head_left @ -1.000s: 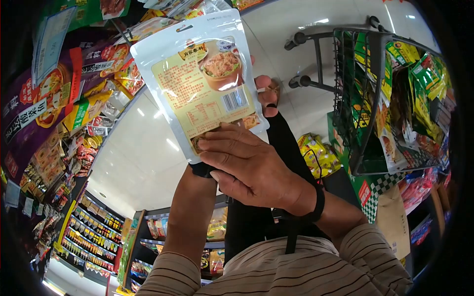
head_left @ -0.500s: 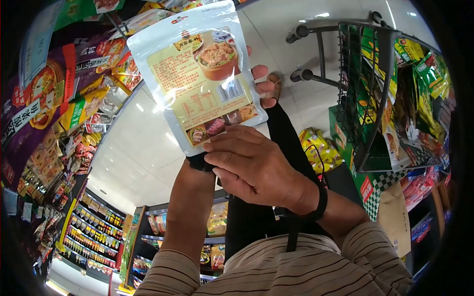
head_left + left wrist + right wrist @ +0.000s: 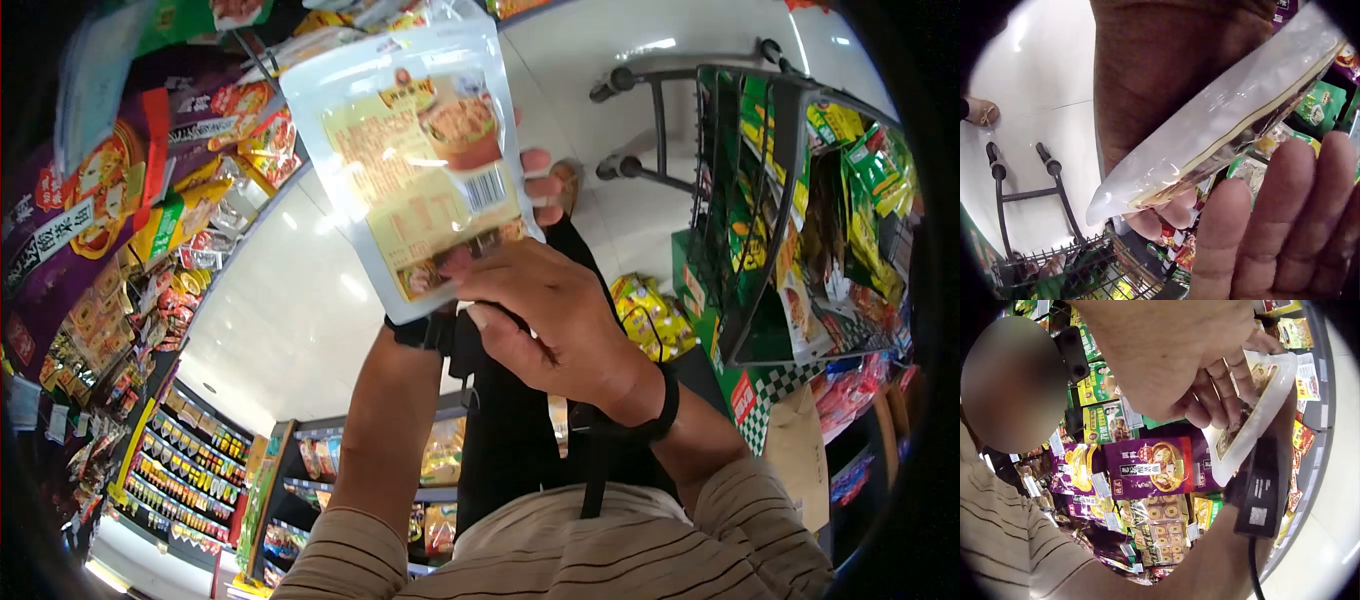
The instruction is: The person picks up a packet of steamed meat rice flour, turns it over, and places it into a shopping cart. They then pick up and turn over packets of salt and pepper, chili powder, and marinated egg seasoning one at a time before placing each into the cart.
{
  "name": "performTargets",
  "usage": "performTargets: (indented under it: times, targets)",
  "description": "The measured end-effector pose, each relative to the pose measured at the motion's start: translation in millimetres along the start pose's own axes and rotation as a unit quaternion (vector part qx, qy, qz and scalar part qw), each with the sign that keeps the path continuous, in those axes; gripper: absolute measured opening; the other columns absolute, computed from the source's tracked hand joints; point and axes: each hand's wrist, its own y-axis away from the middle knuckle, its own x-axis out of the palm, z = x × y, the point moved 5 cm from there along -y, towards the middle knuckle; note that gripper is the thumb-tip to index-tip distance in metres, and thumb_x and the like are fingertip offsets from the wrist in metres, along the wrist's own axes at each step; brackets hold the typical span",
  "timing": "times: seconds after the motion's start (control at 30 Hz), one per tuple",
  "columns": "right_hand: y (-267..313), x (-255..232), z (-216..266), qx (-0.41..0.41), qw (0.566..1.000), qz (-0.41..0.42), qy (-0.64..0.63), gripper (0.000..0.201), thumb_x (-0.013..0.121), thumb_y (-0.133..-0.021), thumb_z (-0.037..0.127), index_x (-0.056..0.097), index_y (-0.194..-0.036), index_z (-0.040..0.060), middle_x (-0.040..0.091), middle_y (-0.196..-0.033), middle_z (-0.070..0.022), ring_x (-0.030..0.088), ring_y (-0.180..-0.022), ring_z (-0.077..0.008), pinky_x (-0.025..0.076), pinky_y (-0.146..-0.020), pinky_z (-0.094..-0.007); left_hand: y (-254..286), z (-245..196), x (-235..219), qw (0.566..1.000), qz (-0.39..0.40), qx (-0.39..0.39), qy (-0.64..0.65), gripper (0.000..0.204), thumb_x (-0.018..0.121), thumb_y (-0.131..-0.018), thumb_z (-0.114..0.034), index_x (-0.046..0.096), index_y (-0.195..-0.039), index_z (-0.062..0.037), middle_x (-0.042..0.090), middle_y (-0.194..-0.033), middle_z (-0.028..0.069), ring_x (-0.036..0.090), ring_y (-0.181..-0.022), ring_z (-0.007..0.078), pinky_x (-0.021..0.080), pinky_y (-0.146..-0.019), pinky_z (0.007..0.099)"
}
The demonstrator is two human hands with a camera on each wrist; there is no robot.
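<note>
A pale pouch [image 3: 440, 190] with a yellow printed panel is held up in the head view. My left hand [image 3: 541, 187] grips it from behind, its fingertips showing past the right edge; the thumb and palm are hidden there. Over the pouch's lower edge lies my right hand [image 3: 560, 320], fingers against the printed side. The left wrist view catches the pouch [image 3: 1210, 137] nearly edge-on, with large straight fingers in front at the lower right. In the right wrist view, the fingers of my right hand [image 3: 1166, 356] touch the print near a corner of the pouch [image 3: 1241, 453].
A shopping cart [image 3: 745, 215] with green and yellow packets stands on the right, beside a yellow bag [image 3: 650, 315] lower down. Hanging purple packets [image 3: 95, 200] and other goods line the left. Further shelves [image 3: 195, 465] run along the lower left. A shoe [image 3: 567, 185] shows beyond the pouch.
The pouch has shifted slightly right and down since half a second ago. My right hand has moved right and up, its thumb now lying farther right. My left hand keeps its grip.
</note>
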Motion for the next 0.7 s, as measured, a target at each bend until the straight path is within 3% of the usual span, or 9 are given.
performTargets:
  times: [0.1, 0.2, 0.3, 0.33, 0.43, 0.5, 0.57, 0.63, 0.7]
  targets:
    - [-15, -17, -9, 0.042, 0.999, 0.0, -0.014, 0.034, 0.067, -0.088, 0.013, 0.061, -0.12, 0.0003, 0.067, -0.11, -0.0152, 0.064, -0.104, -0.0306, 0.05, -0.09, -0.039, -2, -8, -1, 0.991, -0.024, 0.041, -0.125, 0.072, 0.053, -0.097, -0.05, 0.035, -0.148, -0.003, 0.058, -0.126, 0.0191, 0.06, -0.112, 0.0316, 0.051, -0.097, 0.0446]
    - [-27, -23, -27, 0.105, 0.99, -0.009, -0.089, 0.051, 0.07, -0.092, 0.024, 0.051, -0.133, -0.0003, 0.062, -0.118, -0.0145, 0.061, -0.113, -0.0255, 0.048, -0.096, -0.0378, -12, -13, -27, 0.964, -0.178, 0.079, -0.18, 0.054, 0.054, -0.1, -0.043, 0.047, -0.136, -0.0034, 0.058, -0.1, 0.0067, 0.059, -0.094, 0.018, 0.051, -0.085, 0.0318]
    - [-42, -23, -42, 0.202, 0.953, -0.02, -0.227, 0.049, 0.072, -0.09, 0.024, 0.053, -0.127, -0.0011, 0.064, -0.116, -0.0197, 0.065, -0.108, -0.0267, 0.05, -0.092, -0.0343, -11, -29, -49, 0.901, -0.223, 0.092, -0.36, 0.049, 0.052, -0.102, -0.042, 0.049, -0.135, -0.0063, 0.06, -0.113, 0.0037, 0.057, -0.104, 0.0148, 0.05, -0.09, 0.0299]
    - [-45, -24, -52, 0.202, 0.958, -0.019, -0.204, 0.047, 0.07, -0.093, 0.025, 0.053, -0.128, -0.0005, 0.066, -0.112, -0.0157, 0.064, -0.103, -0.0195, 0.05, -0.088, -0.0304, -13, -35, -41, 0.879, -0.233, 0.113, -0.401, 0.046, 0.052, -0.102, -0.042, 0.05, -0.131, -0.0063, 0.06, -0.112, 0.0029, 0.056, -0.103, 0.0133, 0.049, -0.089, 0.029]
    - [-53, -25, -88, 0.248, 0.94, -0.036, -0.232, 0.043, 0.064, -0.098, 0.021, 0.051, -0.133, 0.0, 0.063, -0.116, -0.0077, 0.059, -0.106, -0.0133, 0.048, -0.091, -0.0276, -15, -48, -28, 0.815, -0.257, 0.172, -0.49, 0.04, 0.053, -0.102, -0.04, 0.053, -0.122, -0.0056, 0.059, -0.107, 0.0012, 0.054, -0.099, 0.0093, 0.047, -0.085, 0.0268]
    - [-57, -34, -97, 0.259, 0.92, -0.105, -0.277, 0.031, 0.06, -0.1, 0.021, 0.059, -0.121, -0.001, 0.063, -0.097, -0.0006, 0.056, -0.089, -0.0051, 0.046, -0.078, -0.0222, -19, -54, -28, 0.796, -0.251, 0.207, -0.511, 0.038, 0.057, -0.1, -0.037, 0.052, -0.119, -0.0041, 0.059, -0.103, 0.0011, 0.053, -0.093, 0.0075, 0.046, -0.083, 0.0257]
    - [-61, -42, -117, 0.288, 0.905, -0.142, -0.281, 0.027, 0.058, -0.1, 0.021, 0.062, -0.114, -0.0015, 0.062, -0.089, 0.0021, 0.053, -0.082, -0.0025, 0.044, -0.071, -0.0211, -25, -58, -29, 0.832, -0.251, 0.171, -0.464, 0.037, 0.059, -0.099, -0.038, 0.054, -0.117, -0.006, 0.06, -0.102, 0.0002, 0.055, -0.092, 0.0072, 0.047, -0.083, 0.0271]
    - [-68, -48, -142, 0.306, 0.908, -0.154, -0.242, 0.027, 0.055, -0.098, 0.017, 0.063, -0.113, -0.0029, 0.065, -0.094, -0.0015, 0.055, -0.084, -0.0055, 0.046, -0.075, -0.024, -31, -65, -34, 0.867, -0.25, 0.116, -0.416, 0.036, 0.06, -0.099, -0.039, 0.056, -0.116, -0.0069, 0.061, -0.101, -0.0001, 0.056, -0.092, 0.0071, 0.048, -0.082, 0.0283]
    - [-78, -51, -161, 0.31, 0.908, -0.148, -0.239, 0.026, 0.057, -0.098, 0.02, 0.064, -0.11, -0.0015, 0.061, -0.087, 0.0032, 0.052, -0.077, -0.0032, 0.043, -0.068, -0.0223, -39, -73, -37, 0.849, -0.262, 0.103, -0.448, 0.034, 0.06, -0.097, -0.039, 0.059, -0.115, -0.0104, 0.062, -0.1, -0.0014, 0.058, -0.091, 0.0073, 0.048, -0.079, 0.0278]
